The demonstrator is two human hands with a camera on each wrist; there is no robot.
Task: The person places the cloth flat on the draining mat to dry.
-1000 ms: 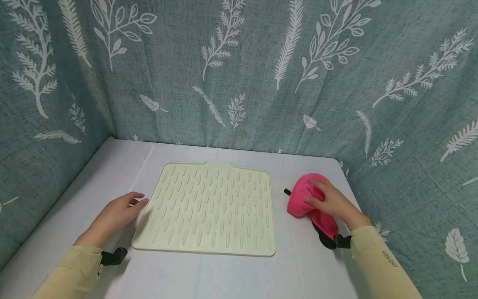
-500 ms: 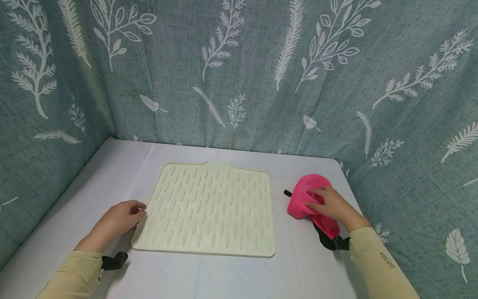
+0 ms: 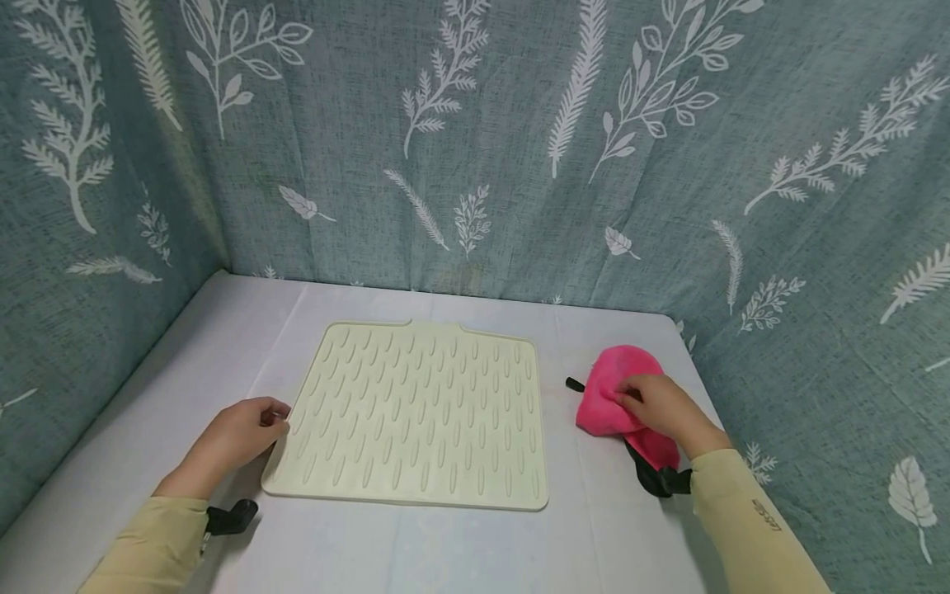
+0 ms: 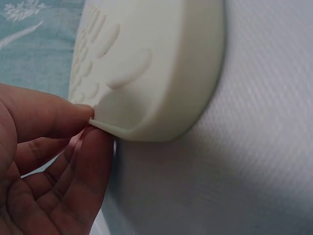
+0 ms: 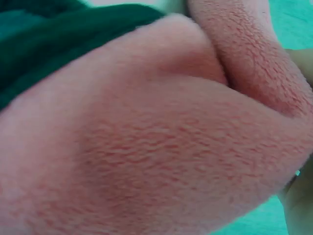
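Observation:
A cream silicone drying mat point(image 3: 419, 417) with rows of raised ridges lies flat on the white-covered table. At its left edge my left hand point(image 3: 241, 431) pinches the thin raised rim between thumb and fingers, as the left wrist view shows on the mat point(image 4: 161, 93). To the right, a bright pink plush cloth point(image 3: 616, 363) lies bunched up. My right hand point(image 3: 663, 406) pinches a fold of it from above. Fleecy cloth point(image 5: 156, 156) fills most of the right wrist view, and my fingers are mostly hidden there.
A short black stick end point(image 3: 575, 384) pokes out left of the cloth, and a dark curved piece point(image 3: 647, 477) shows below it; what they belong to is hidden. Leaf-patterned curtains point(image 3: 475, 148) hang behind and at both sides of the table point(image 3: 460, 553).
My left hand has come slightly down along the mat's left edge and closed on the rim. My right fingers have drawn together on the cloth, which has shifted slightly right.

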